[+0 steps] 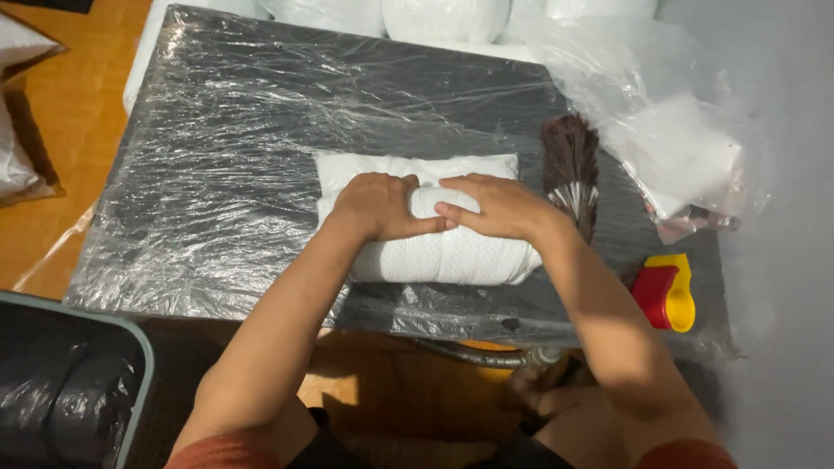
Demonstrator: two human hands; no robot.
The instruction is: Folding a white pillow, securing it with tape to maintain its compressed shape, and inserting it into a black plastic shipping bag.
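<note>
Right now both hands press down on a white cloth (430, 234) that lies near the front edge of the table (217, 174), a little right of its middle. The left hand (375, 207) is curled over the near roll of the cloth, fingers bent and gripping the fabric, knuckles up. The right hand (497, 207) lies flatter, fingers stretched leftward across the roll until the fingertips meet the left hand; it presses rather than clenches. Judging by the thick rounded bulge under the palms and the flat layer behind it, the cloth looks partly rolled or folded tight, and the step in hand seems to be compressing it; to go on, both hands would need steady, even pressure so the roll does not spring loose. The tabletop is dark and wrapped in crinkled clear film. Just right of the cloth lies a brown feather duster (571, 169), almost touching the right wrist. Near the front right corner sits a red and yellow plastic tool (666, 293). A clear bag (686, 156) with white contents lies at the right edge.
</note>
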